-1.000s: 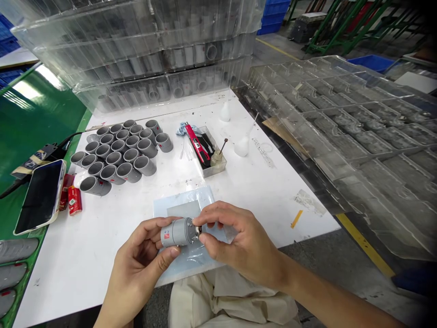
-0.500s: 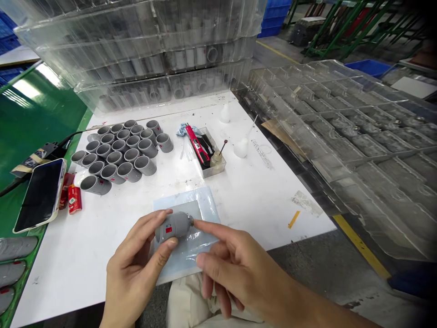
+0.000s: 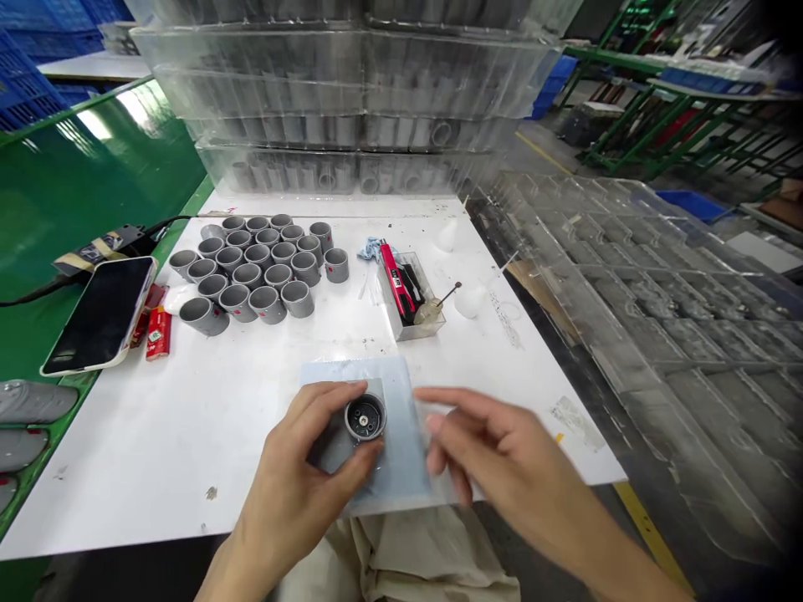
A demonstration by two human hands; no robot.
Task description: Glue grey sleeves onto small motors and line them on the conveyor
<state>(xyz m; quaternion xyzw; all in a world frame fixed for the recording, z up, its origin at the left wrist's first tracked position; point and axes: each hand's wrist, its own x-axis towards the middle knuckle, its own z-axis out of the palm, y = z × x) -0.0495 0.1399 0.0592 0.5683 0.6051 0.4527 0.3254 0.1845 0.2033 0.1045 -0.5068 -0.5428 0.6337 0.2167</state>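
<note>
Grey pipe fitting gripped end-up in the left hand; right hand open beside it, empty.

1. On my feed, the left hand shows bare, with slim fingers.
2. I log the right hand bare too, slightly blurred.
3. I see the right forearm bare, no sleeve.
4. I note cream trousers, loose and creased.
</note>
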